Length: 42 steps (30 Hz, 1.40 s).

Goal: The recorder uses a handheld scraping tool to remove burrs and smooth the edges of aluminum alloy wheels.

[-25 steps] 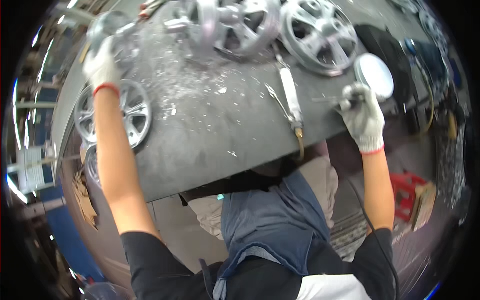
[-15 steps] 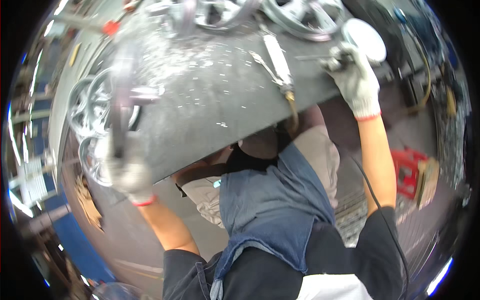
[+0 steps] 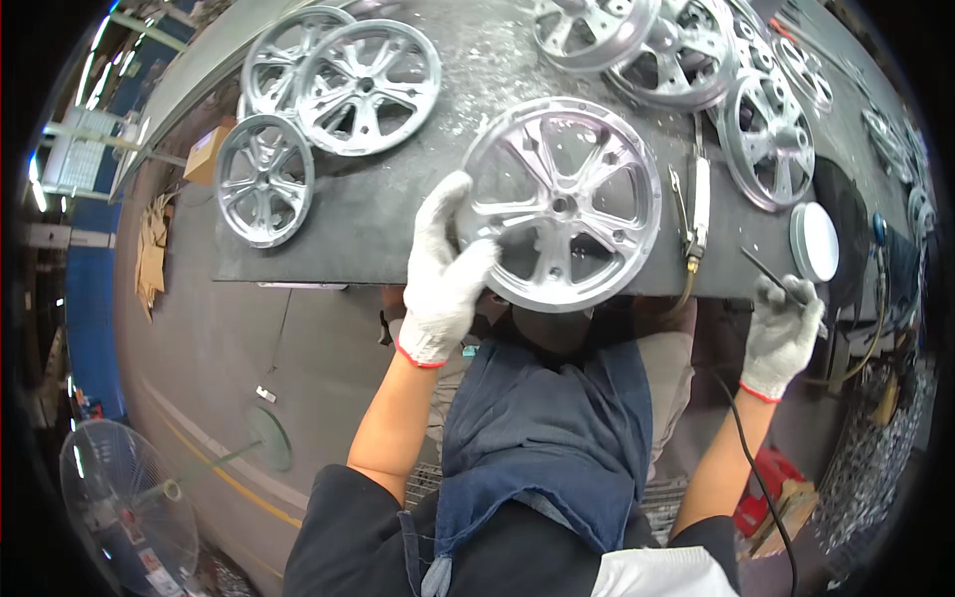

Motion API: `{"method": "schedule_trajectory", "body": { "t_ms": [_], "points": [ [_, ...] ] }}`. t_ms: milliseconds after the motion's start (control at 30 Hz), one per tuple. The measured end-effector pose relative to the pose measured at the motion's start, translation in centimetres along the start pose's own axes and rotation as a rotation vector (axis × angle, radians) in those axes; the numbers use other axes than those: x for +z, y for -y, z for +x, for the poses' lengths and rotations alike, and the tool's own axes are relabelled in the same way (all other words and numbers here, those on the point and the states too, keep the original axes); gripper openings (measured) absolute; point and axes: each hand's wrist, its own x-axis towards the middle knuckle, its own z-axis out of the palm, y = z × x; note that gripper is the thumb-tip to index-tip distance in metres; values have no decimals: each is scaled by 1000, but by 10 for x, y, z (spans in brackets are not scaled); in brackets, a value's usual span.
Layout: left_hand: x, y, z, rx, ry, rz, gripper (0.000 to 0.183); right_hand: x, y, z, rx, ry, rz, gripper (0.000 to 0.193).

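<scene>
A silver spoked metal wheel (image 3: 582, 202) is tilted up at the table's front edge, its spoked face toward me. My left hand (image 3: 446, 274), in a white knit glove with a red cuff, is closed on the wheel's left rim, thumb on the face side and fingers at the outer edge. To the right, just off the table edge, my right hand (image 3: 784, 333), gloved alike, is closed around a thin dark rod-shaped tool (image 3: 764, 265) that points up and left. Between the wheel and that hand lies a white air blow gun (image 3: 700, 194) with a metal lever.
Several similar wheels (image 3: 366, 85) stand and lean at the table's left, and more wheels (image 3: 681, 55) are piled at the far right. A white round dish (image 3: 816, 244) sits by the right corner. Metal shavings dot the dark table (image 3: 398, 204). A fan (image 3: 129, 497) stands lower left.
My left hand has brought a wheel from the left to the middle and turned its face toward me. My right hand, still holding the rod-shaped tool, is lower in view, nearer my body.
</scene>
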Motion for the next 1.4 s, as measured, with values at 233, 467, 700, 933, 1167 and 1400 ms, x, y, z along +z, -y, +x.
{"method": "schedule_trajectory", "body": {
  "t_ms": [233, 467, 700, 933, 1167, 1400],
  "points": [
    [23, -2, 23, -196, -227, 89, 71, -73, 123, -138, 447, -556, -269, 31],
    [32, -6, 28, -225, -147, -90, 61, 35, 42, -196, 495, -68, -173, 20],
    [44, -1, 13, -286, -190, -86, 59, 105, 3, -117, -326, 526, -1035, 33],
    [21, 12, 37, -217, -172, 130, 39, 136, -38, -54, -239, 398, -1000, 18],
    [30, 23, 20, -193, -204, -80, 59, 143, -39, -48, -307, 573, -1185, 26],
    [28, 39, 18, -91, -211, -118, 64, 133, -38, -43, -236, 699, -1183, 27]
  ]
}}
